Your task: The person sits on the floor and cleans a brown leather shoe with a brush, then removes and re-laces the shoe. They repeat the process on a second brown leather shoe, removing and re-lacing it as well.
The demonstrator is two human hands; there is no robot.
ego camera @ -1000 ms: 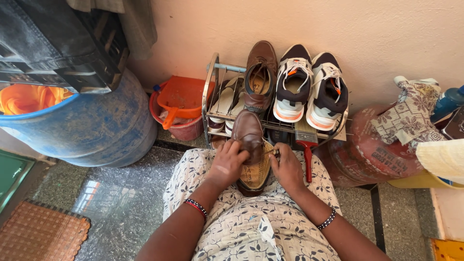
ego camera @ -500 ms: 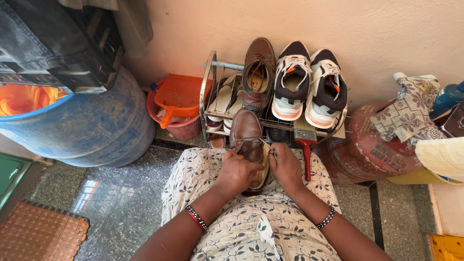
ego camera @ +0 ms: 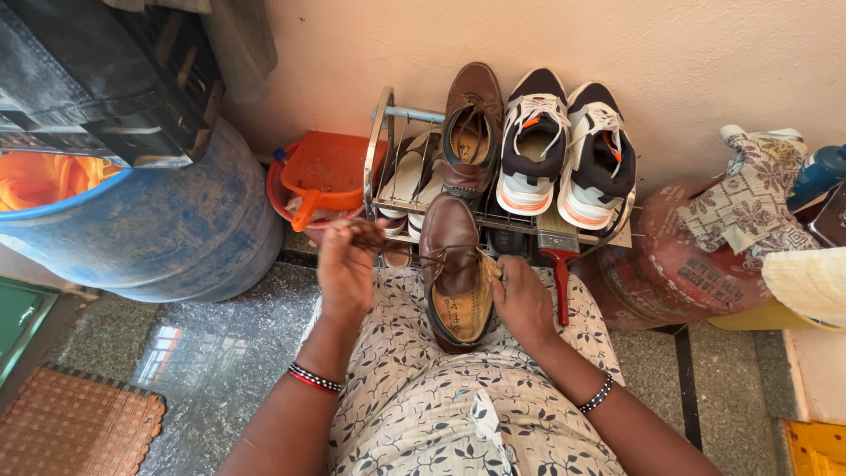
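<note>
Right hand point(ego camera: 522, 300) grips the rim of a brown shoe point(ego camera: 455, 269), fingers pinching the lace end at its opening. Left hand point(ego camera: 346, 264) is raised to the shoe's left, fingers pinched on a thin lace point(ego camera: 414, 257) pulled taut from the shoe. Shoe lies on the person's lap, toe toward a metal rack point(ego camera: 381, 154) w/ a 2nd brown shoe point(ego camera: 472, 123) & sneakers point(ego camera: 564, 145). Red brush point(ego camera: 559, 264) just right of the hand.

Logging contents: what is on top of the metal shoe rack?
On the rack's top shelf: one brown shoe and a pair of sneakers. Pale sandals sit lower down; the shoe on the lap hides the rest.
</note>
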